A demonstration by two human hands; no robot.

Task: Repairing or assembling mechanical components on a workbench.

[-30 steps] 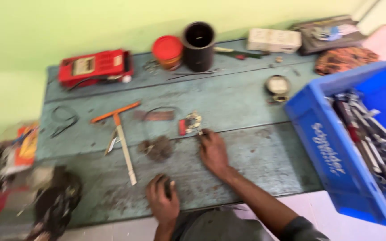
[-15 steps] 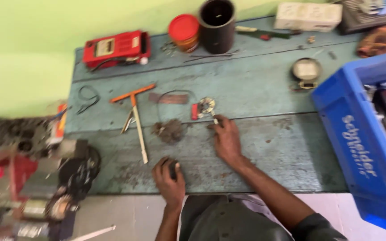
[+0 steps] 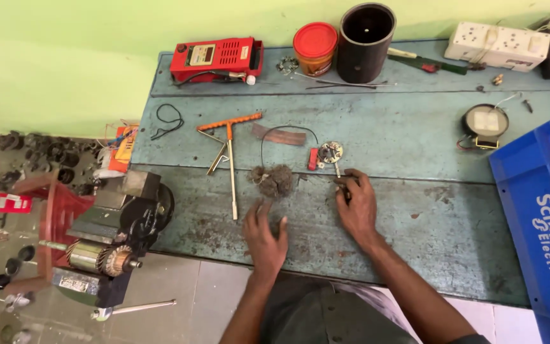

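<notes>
My right hand rested on the bench, fingers pinched round a small dark tool. Its long axis ran away from me, tip toward the little round brush plate with a red piece beside it. My left hand lay flat and slack, palm down, holding nothing, fingertips just short of a clump of grey fluff. Left of that lay an orange T-handled wrench, shaft pointing toward me, crossbar slanting up to the right. A strip of brown sheet and a thin black wire loop sat beyond the clump.

Further back stood a red rectangular meter with a pale panel on top, a red-lidded tin, and a black tube, open, seemingly empty. A white socket board lay at the far right, and a round gauge nearer. A blue crate with white lettering on its side stood at my right; I could not see its contents. Off the bench's left end sat a motor armature by a red stand.
</notes>
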